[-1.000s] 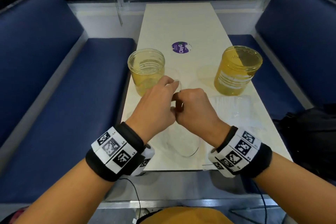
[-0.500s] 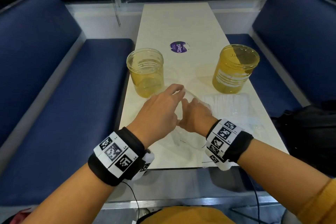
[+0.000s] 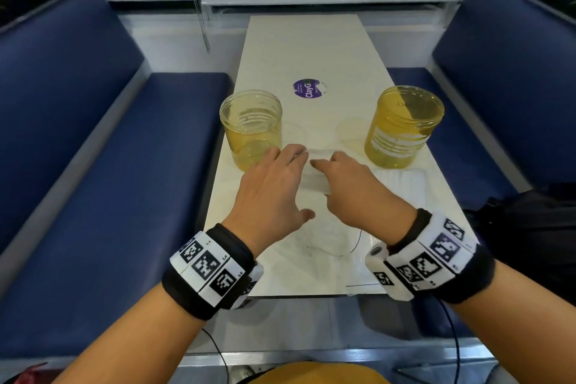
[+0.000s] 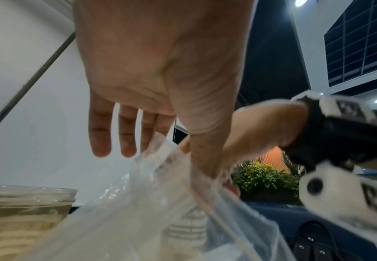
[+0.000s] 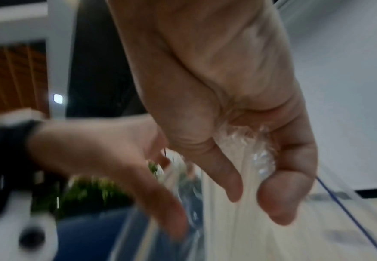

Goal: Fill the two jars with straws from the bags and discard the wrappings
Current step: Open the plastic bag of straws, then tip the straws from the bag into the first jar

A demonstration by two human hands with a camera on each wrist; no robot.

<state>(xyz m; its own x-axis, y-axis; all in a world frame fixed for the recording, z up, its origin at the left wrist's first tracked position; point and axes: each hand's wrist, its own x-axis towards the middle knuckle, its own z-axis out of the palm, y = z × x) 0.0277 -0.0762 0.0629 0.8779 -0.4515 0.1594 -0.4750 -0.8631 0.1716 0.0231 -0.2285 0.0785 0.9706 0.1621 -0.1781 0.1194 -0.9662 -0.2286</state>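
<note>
On the pale table (image 3: 311, 50), between the two amber jars, lies a clear plastic bag (image 3: 314, 178) of straws, and both hands are on it. The left hand (image 3: 271, 193) has its fingers straight and spread over the bag's far end — nothing curled round, as the left wrist view shows, though the thumb (image 4: 202, 155) seems to press into the film. The right hand (image 3: 358, 193) is gripping: in its wrist view a wad of crinkled film (image 5: 250, 146) sits bunched between thumb and curled fingers. The left jar (image 3: 251, 128) and right jar (image 3: 403, 125) stand upright and open, well apart, with no straws in them that I can see; a second bag (image 3: 402, 181) lies flat just in front of the right jar. The film looks thin, slippery and very light, so it will likely stretch and slide rather than tear cleanly — better to pinch it at the mouth or a seam and pull the two sides apart. The straws inside should be light and fairly stiff, apt to scatter if the bag gives way suddenly, so best taken as a bundle near the middle.
</note>
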